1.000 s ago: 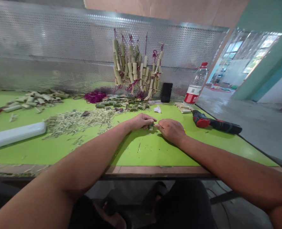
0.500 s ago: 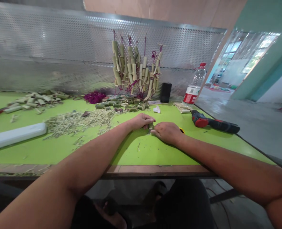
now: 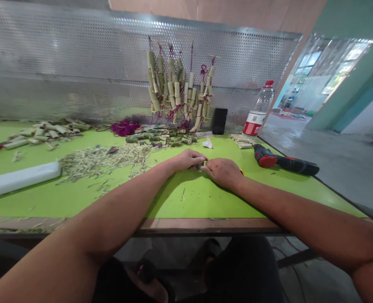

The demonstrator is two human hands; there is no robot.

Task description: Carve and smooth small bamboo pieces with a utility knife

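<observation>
Green laminate tabletop (image 3: pixel 174 202) under both forearms, its wooden front edge (image 3: pixel 205 225) nearest. Left hand (image 3: pixel 186 160) and right hand (image 3: pixel 223 173) sit close together at mid-table, fingers curled and clamped from both sides on a small bamboo piece (image 3: pixel 199 167), which is mostly hidden between the fingertips. Compared with the frame half a second back, the right hand has moved up and inward, so its fingertips now sit tighter against the left hand's. Table items hold their places. Yellow object (image 3: pixel 242 171) just beside the right hand, mostly hidden. Left of the hands, loose bamboo shavings (image 3: pixel 101 162) lie in a wide heap, with a white plastic bar (image 3: pixel 19 179) nearer the table's left side. Right: red and black cordless drill (image 3: pixel 281 164) lying on its side. Further on: small cut bamboo tubes (image 3: pixel 241 142), white paper scrap (image 3: pixel 207 144), row of green bamboo segments (image 3: pixel 159 139), purple cord bundle (image 3: pixel 125 127). Far back: bamboo tubes strung on purple cord (image 3: pixel 177 90), black phone (image 3: pixel 219 121), plastic water bottle (image 3: pixel 257 113), perforated metal panel (image 3: pixel 79 71).
</observation>
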